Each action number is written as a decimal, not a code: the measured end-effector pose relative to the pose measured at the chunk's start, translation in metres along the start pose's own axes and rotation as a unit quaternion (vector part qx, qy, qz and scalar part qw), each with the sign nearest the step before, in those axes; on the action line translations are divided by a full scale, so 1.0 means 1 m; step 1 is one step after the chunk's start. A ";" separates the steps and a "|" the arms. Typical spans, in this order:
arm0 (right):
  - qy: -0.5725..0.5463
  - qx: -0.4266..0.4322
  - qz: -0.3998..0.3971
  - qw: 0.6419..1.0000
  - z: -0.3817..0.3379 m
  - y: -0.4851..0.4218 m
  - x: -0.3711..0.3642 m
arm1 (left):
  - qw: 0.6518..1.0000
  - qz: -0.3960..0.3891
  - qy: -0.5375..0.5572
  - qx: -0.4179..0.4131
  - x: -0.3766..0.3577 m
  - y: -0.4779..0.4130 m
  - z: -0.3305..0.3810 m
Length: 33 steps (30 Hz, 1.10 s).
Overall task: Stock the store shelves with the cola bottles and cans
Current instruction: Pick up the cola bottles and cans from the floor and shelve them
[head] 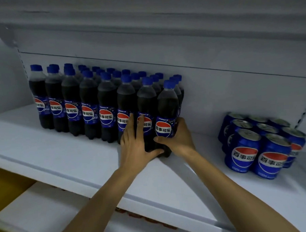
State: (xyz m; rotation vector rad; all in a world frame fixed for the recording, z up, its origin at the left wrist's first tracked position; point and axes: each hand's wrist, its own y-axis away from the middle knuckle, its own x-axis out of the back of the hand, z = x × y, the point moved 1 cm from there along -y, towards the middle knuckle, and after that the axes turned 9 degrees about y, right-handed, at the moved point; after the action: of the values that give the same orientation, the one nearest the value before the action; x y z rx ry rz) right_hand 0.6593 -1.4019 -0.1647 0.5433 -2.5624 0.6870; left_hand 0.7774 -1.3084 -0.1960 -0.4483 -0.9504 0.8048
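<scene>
A: Eight cola bottles make up the front row on the white shelf. They stand upright with blue caps and labels facing out, and more rows are packed behind them toward the back panel.

B: Where are the hands?

A: Both are at the right end of that front row. The right hand is wrapped round the end bottle, with the fingers curled round its right side at label height and the thumb lying across its near side lower down.

B: And the other one?

A: The left hand lies flat, with straight fingers pressed on the fronts of the two bottles just left of the end one. Its thumb reaches right along the base of the row. The two thumbs are close together.

B: How does the end bottle stand?

A: Upright on the shelf, tight against its neighbour and near the front edge.

B: And the cans?

A: The cans are blue and stand in a tight cluster farther right on the same shelf, well apart from the bottles.
</scene>
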 end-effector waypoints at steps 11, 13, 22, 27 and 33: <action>0.050 -0.054 -0.012 0.997 0.035 0.013 -0.008 | 0.999 0.013 -0.023 -0.044 -0.009 -0.002 -0.008; 0.053 -0.061 -0.008 0.997 0.034 0.009 -0.008 | 0.999 0.008 -0.017 -0.049 -0.008 -0.002 -0.008; 0.060 -0.070 -0.008 0.996 0.016 0.018 -0.009 | 0.994 -0.051 0.093 0.008 0.010 0.004 0.003; 0.030 -0.063 0.072 0.995 -0.011 0.063 -0.005 | 0.991 -0.077 0.108 -0.009 0.046 0.024 0.019; -0.024 -0.068 0.122 0.990 -0.048 0.169 0.010 | 0.982 -0.121 0.132 -0.058 0.083 0.084 0.045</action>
State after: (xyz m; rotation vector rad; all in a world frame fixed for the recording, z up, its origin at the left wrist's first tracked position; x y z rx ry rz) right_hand 0.5859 -1.2428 -0.1854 0.2053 -2.7249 0.5792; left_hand 0.7325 -1.1908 -0.1826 -0.5149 -0.7869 0.4574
